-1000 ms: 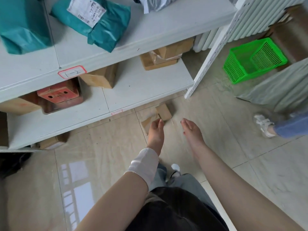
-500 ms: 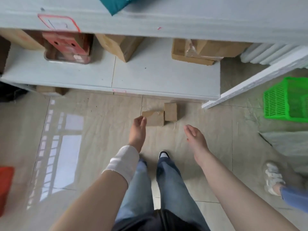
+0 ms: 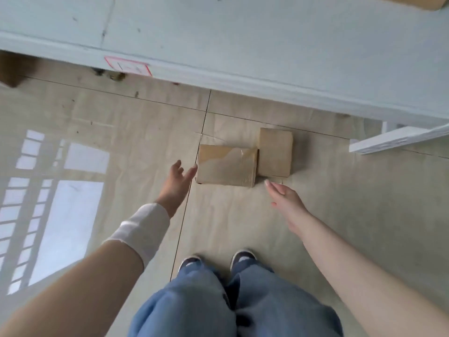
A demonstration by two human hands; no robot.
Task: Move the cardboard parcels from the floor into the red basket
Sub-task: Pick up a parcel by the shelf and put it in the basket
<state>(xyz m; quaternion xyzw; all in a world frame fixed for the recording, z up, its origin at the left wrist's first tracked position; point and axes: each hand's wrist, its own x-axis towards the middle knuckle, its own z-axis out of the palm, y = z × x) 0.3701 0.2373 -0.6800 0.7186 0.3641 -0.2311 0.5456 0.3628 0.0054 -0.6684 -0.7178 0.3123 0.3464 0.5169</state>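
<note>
Head camera looks down on both hands, empty, with fingers loosely spread. Just ahead and right of the left hand lies the taped parcel, its edge at the fingertips; contact cannot be told. Just beyond the right hand, the plain parcel lies on the floor, butted against the taped one.
</note>
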